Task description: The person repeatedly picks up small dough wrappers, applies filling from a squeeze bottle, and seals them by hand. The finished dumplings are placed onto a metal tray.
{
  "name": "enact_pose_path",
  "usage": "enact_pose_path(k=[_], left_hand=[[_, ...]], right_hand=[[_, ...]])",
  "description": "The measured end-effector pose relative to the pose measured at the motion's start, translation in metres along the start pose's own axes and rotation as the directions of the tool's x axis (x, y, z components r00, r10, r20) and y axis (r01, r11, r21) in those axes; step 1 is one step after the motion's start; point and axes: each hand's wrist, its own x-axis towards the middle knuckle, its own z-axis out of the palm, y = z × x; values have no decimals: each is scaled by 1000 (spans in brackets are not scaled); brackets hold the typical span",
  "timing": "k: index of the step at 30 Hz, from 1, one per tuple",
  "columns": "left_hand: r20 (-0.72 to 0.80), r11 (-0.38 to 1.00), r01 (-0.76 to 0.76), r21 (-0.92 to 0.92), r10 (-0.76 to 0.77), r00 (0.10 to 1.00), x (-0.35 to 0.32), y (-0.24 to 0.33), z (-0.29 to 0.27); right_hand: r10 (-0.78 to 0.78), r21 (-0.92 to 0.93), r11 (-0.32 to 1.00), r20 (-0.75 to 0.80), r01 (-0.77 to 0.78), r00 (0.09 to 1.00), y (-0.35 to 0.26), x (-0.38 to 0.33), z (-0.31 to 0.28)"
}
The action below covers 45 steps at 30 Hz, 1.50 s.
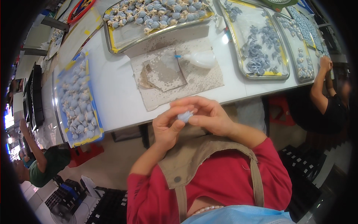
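A small blue piece (184,116) is pinched between the fingertips of both hands, the left hand (167,127) curled beneath it and the right hand (209,115) closed over it from above. Much appears already done: trays (112,44) beyond the fingers are crowded with finished blue-and-cream pieces (156,15). The piece in hand seems not yet complete. Just past the fingertips, a glue bottle (199,58) lies on a stained board (179,80), untouched.

I count five trays (112,44) of blue pieces on the white table (119,100). There is one squeeze bottle (201,59). Three people are here.
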Motion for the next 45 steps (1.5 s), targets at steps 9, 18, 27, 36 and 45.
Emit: enact_pose_path(k=[9, 18, 27, 36, 45], left_hand=[[-47, 992, 57, 115, -52, 998, 1, 6, -2], [-77, 977, 133, 165, -122, 990, 1, 32, -19], [-77, -402, 381, 832, 597, 799, 34, 174, -155], [197, -239, -116, 964, 351, 915, 205, 124, -141], [113, -427, 16, 904, 274, 955, 272, 79, -146]], right_hand=[[-57, 54, 997, -27, 58, 998, 10, 7, 1], [-45, 63, 997, -26, 46, 999, 14, 24, 12], [-533, -590, 747, -258, 305, 806, -10, 21, -29], [-656, -742, 610, -276, 278, 703, -11, 27, -47], [-720, -864, 451, -203, 225, 663, -26, 24, -61]])
